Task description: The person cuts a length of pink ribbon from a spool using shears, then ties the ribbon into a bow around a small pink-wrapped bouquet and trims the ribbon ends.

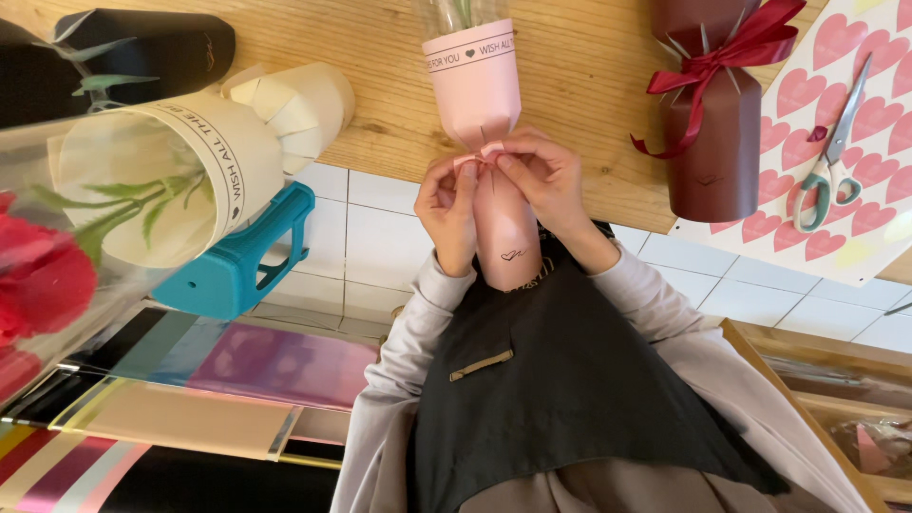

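A pink paper flower wrap [472,85] lies on the wooden table [570,85] with its narrow handle end [508,242] pointing at my body. Green stems show inside its clear top. My left hand [446,214] and my right hand [549,180] meet at the wrap's pinched neck. The fingertips of both hands pinch a small pink strip [480,154] there. The right hand also rests over the side of the handle end.
A cream wrap [204,157] holding a red rose [38,285] lies at the left, beside a black wrap [161,43] and a teal tape dispenser [237,261]. A maroon wrap with a red ribbon [712,123] and scissors [828,161] on a heart-patterned sheet [855,228] sit at the right. Coloured paper sheets [190,399] lie below.
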